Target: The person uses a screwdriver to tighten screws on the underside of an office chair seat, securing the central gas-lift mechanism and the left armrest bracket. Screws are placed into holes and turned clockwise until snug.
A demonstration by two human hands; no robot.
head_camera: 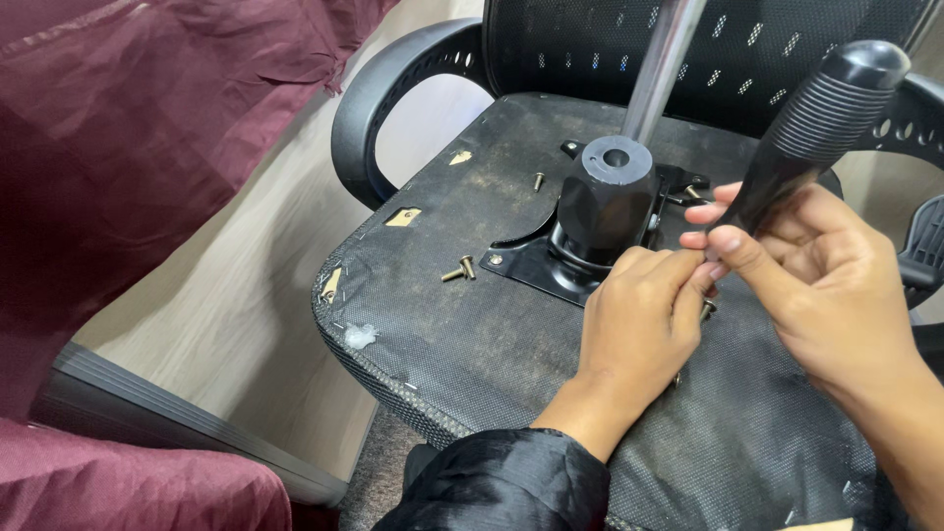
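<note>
An upturned office chair seat (472,324) shows its black fabric underside. A black metal mechanism plate (526,265) with a round black hub (608,192) and a chrome gas cylinder (661,59) sits on it. My right hand (826,285) grips a black screwdriver (816,123) by its ribbed handle, the shaft pointing down toward the plate. My left hand (639,320) pinches at the tool's tip, its fingers closed around the spot; whether a screw is in them is hidden. A loose brass screw (459,269) lies left of the plate, and another screw (539,181) lies farther back.
The chair's black armrest (379,108) curves at the upper left and the mesh backrest (610,39) stands behind. Maroon cloth (128,138) covers the left side over a light wooden floor (236,305). Torn patches in the seat fabric (403,216) show near the left edge.
</note>
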